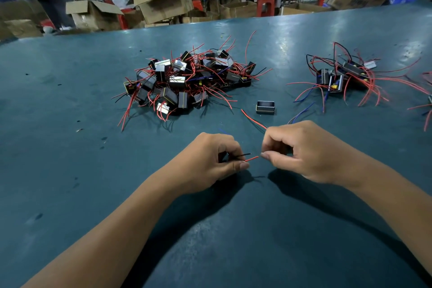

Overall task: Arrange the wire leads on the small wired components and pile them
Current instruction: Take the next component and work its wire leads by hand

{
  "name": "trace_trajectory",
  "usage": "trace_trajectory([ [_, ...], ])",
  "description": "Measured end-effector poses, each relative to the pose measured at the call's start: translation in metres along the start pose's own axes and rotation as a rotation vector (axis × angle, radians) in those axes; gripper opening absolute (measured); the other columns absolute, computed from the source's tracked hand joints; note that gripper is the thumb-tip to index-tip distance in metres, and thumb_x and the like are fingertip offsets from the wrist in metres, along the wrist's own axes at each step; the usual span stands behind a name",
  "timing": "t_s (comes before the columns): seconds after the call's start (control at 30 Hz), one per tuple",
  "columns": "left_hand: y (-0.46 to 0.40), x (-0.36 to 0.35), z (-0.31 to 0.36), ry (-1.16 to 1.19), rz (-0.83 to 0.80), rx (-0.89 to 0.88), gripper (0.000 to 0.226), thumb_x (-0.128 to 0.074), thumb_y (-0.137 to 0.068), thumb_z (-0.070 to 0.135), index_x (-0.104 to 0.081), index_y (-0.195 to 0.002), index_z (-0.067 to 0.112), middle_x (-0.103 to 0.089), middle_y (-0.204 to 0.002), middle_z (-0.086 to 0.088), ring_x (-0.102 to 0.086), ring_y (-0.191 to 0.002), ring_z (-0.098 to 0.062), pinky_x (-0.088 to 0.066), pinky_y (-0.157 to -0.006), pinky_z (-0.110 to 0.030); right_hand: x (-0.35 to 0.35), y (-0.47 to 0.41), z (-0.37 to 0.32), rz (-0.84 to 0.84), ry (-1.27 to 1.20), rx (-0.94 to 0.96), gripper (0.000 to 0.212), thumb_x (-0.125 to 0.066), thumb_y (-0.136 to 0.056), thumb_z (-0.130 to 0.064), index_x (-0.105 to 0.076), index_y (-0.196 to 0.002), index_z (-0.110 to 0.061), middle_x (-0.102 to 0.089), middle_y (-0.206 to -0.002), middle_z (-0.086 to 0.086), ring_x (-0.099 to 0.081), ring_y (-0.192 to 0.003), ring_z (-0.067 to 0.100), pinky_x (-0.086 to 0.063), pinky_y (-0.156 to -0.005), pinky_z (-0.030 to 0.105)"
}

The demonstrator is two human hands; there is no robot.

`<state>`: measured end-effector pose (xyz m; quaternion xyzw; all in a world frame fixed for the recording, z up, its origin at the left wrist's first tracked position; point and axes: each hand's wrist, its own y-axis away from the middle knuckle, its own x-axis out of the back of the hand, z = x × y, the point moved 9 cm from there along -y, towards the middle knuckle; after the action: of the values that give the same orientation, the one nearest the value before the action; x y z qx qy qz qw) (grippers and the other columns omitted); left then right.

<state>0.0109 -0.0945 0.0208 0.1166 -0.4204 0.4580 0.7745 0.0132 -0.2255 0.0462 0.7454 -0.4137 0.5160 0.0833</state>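
While no writing reads clearly, at lower centre our left hand [210, 161] pinches a black lead [243, 155] and red lead [252, 159], our right hand [301, 149] curled round a red wire [252, 119].

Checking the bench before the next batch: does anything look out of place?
One small black part lies alone on the table between the big pile and the smaller pile, with no wires visibly attached.

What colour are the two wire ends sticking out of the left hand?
One black, one red, protruding from the left hand; head view.
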Motion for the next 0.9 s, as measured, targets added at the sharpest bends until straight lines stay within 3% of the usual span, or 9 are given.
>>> trace_trajectory([
  [0.1,0.000,-0.001,0.002,-0.037,-0.001,-0.017,0.016,-0.075,-0.091,0.023,-0.068,-0.079,0.015,-0.057,-0.069,0.008,-0.054,-0.068,-0.019,-0.042,-0.062,-0.029,-0.004,0.001,0.007,-0.029,-0.059,-0.083,0.018,-0.068,-0.090,-0.019,-0.058,-0.075,-0.023,-0.058,-0.060,-0.008,-0.051,-0.054,0.010,-0.036,-0.052,0.016],
  [0.23,0.000,-0.002,0.001,-0.049,0.002,-0.017,0.013,-0.075,-0.090,0.024,-0.071,-0.080,0.017,-0.058,-0.071,0.011,-0.055,-0.069,-0.015,-0.039,-0.064,-0.023,-0.020,0.007,0.026,-0.160,-0.366,-0.391,0.018,-0.062,-0.090,-0.013,-0.060,-0.072,-0.014,-0.060,-0.051,0.000,-0.054,-0.045,0.011,-0.038,-0.046,0.018],
  [0.3,0.000,-0.002,0.000,-0.060,-0.001,-0.018,0.014,-0.075,-0.091,0.026,-0.071,-0.081,0.017,-0.058,-0.072,0.012,-0.055,-0.069,-0.014,-0.036,-0.065,-0.020,-0.029,0.013,0.035,-0.157,-0.574,-0.565,0.022,-0.058,-0.088,-0.008,-0.056,-0.067,-0.010,-0.053,-0.050,0.002,-0.049,-0.042,0.013,-0.030,-0.039,0.017],
  [0.37,0.000,-0.001,-0.002,-0.066,-0.006,-0.019,0.015,-0.075,-0.091,0.028,-0.071,-0.081,0.017,-0.058,-0.073,0.011,-0.054,-0.070,-0.013,-0.036,-0.065,-0.019,-0.023,0.015,0.042,-0.092,-0.597,-0.631,0.025,-0.058,-0.087,-0.010,-0.054,-0.063,-0.014,-0.052,-0.051,0.002,-0.048,-0.042,0.015,-0.028,-0.038,0.019],
  [0.47,0.000,-0.001,-0.004,-0.048,-0.009,-0.006,0.014,-0.075,-0.090,0.030,-0.071,-0.082,0.020,-0.058,-0.073,0.011,-0.056,-0.071,-0.016,-0.042,-0.064,-0.025,0.012,0.006,0.027,0.067,-0.290,-0.349,0.015,-0.063,-0.088,-0.020,-0.060,-0.073,-0.021,-0.065,-0.064,-0.001,-0.058,-0.055,0.013,-0.043,-0.052,0.021],
  [0.6,0.001,0.001,-0.007,-0.021,-0.004,0.024,0.011,-0.076,-0.089,0.032,-0.072,-0.081,0.025,-0.058,-0.073,0.012,-0.057,-0.071,-0.018,-0.046,-0.065,-0.035,0.004,0.005,-0.016,-0.045,0.021,0.065,0.004,-0.066,-0.084,-0.024,-0.063,-0.087,-0.024,-0.062,-0.078,-0.013,-0.056,-0.071,0.004,-0.040,-0.067,0.011],
  [0.73,0.002,0.003,-0.008,-0.005,-0.011,0.042,0.011,-0.076,-0.088,0.032,-0.071,-0.080,0.029,-0.057,-0.073,0.012,-0.056,-0.070,-0.018,-0.047,-0.065,-0.038,-0.005,0.006,-0.023,-0.062,0.184,0.154,0.002,-0.064,-0.084,-0.021,-0.065,-0.084,-0.019,-0.060,-0.077,-0.013,-0.055,-0.070,0.008,-0.049,-0.067,0.030],
  [0.9,0.002,0.005,-0.002,-0.058,-0.003,0.013,0.011,-0.077,-0.087,0.035,-0.076,-0.086,0.024,-0.062,-0.083,0.009,-0.059,-0.077,-0.018,-0.046,-0.075,-0.038,-0.005,0.005,-0.025,-0.047,0.152,0.167,0.002,-0.062,-0.082,-0.019,-0.064,-0.082,-0.019,-0.059,-0.075,-0.011,-0.055,-0.068,0.011,-0.048,-0.066,0.033],
])
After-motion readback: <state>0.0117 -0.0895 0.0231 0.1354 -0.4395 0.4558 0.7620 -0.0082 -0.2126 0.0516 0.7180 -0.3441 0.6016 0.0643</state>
